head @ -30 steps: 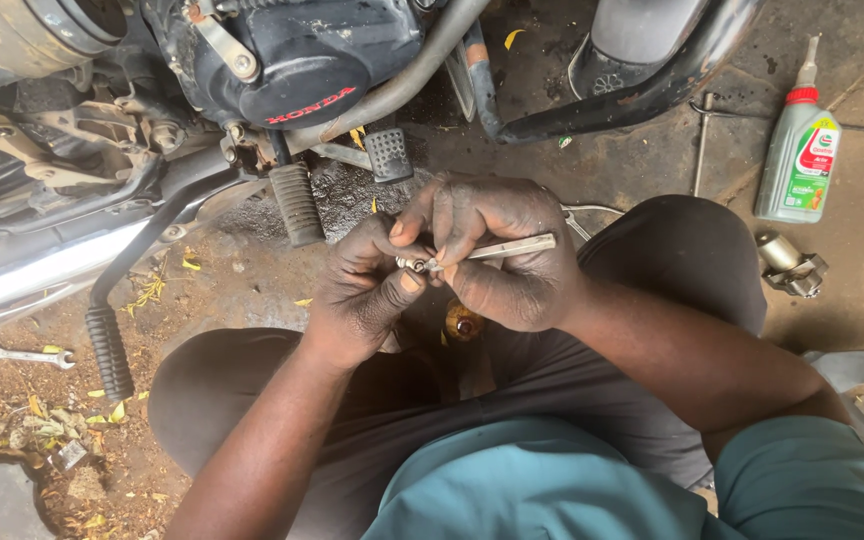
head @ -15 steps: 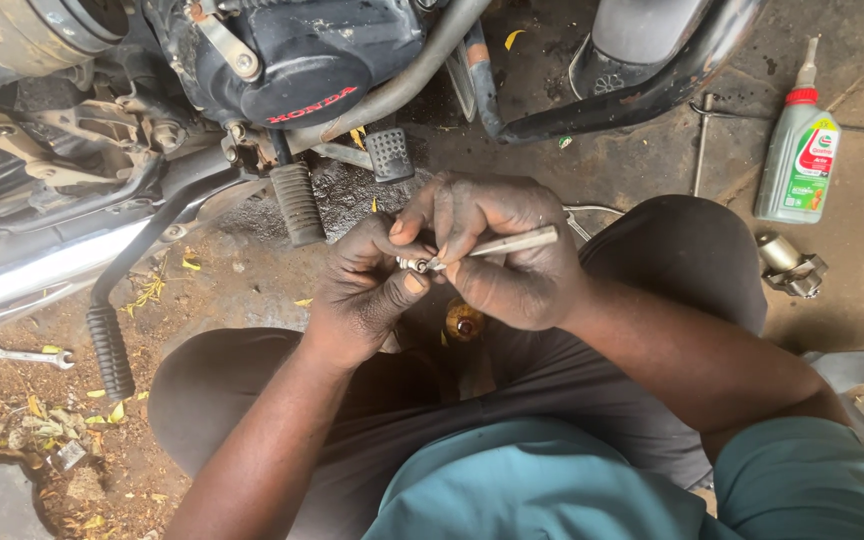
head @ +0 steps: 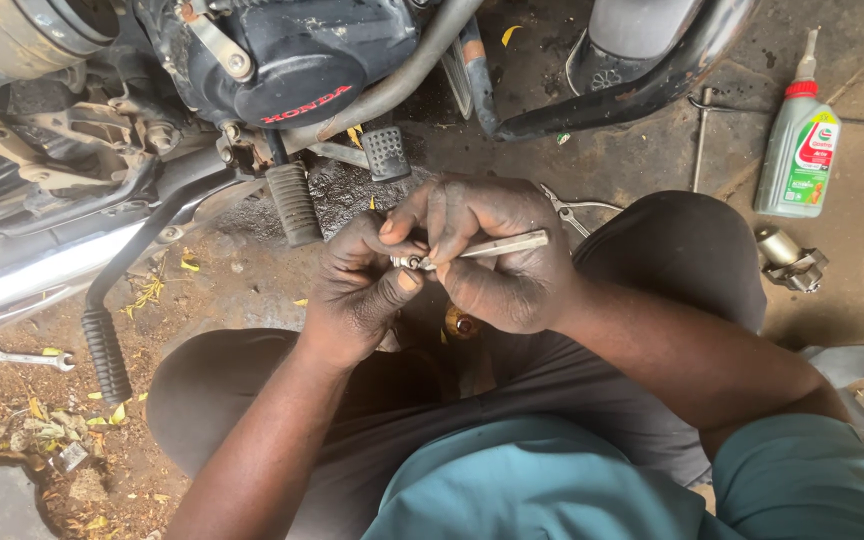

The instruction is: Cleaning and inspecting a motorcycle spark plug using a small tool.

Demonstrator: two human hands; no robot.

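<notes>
My left hand [head: 362,285] pinches a small metal part [head: 410,262] between thumb and fingers, just above my lap. My right hand [head: 487,255] grips a slim silver metal tool [head: 497,245] whose tip meets that small part. Both hands touch each other, in front of the motorcycle engine [head: 282,60]. A small brass-coloured piece [head: 462,323] shows below my right hand. What sits inside my palms is hidden.
Motorcycle footpegs [head: 292,205] and exhaust pipe [head: 32,285] stand close ahead. A green oil bottle [head: 800,140] and a metal part [head: 790,258] lie at right. A spanner [head: 27,358] rests on the dirt at left. Pliers [head: 577,208] lie beside my right knee.
My hands stay in the same place; the fingers shift only slightly on the small part and tool.
</notes>
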